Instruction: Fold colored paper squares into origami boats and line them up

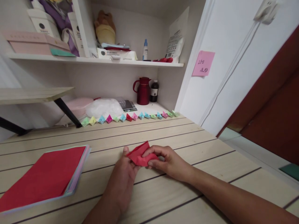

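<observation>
A folded piece of red paper [141, 154] lies low over the wooden table [163, 137], pinched between both hands. My left hand [122, 177] grips its left end with the thumb up against the fold. My right hand [167, 161] holds the right end, fingers curled round it. A stack of coloured paper sheets [44, 177] with a red sheet on top lies to the left of my left hand.
A row of several small folded paper shapes [130, 117] in mixed colours lines the table's far edge. Behind it stand a red jug [143, 91], a dark bottle [154, 91] and a plastic bag [104, 108]. A pink sticky note [202, 63] hangs on the right wall.
</observation>
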Motion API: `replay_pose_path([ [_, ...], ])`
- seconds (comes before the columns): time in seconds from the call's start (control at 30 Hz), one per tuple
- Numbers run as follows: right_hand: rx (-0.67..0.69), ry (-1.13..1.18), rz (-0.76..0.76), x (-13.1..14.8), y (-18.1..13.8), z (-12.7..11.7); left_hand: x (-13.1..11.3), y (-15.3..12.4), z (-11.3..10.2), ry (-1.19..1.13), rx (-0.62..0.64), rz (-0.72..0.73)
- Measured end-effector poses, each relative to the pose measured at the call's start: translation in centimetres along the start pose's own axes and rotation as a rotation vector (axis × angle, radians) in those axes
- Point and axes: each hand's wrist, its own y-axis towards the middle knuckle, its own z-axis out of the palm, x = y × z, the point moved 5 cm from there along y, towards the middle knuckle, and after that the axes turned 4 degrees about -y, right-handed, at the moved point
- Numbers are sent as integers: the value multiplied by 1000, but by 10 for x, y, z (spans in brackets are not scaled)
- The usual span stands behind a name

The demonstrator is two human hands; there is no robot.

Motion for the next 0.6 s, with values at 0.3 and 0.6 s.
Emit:
replay_pose_path([
  [0.3,21,-12,20,0,-1,-1,-3,-1,6,125,60,9],
  [0.6,5,144,15,3,-1,-2,3,2,-5,241,-13,26],
])
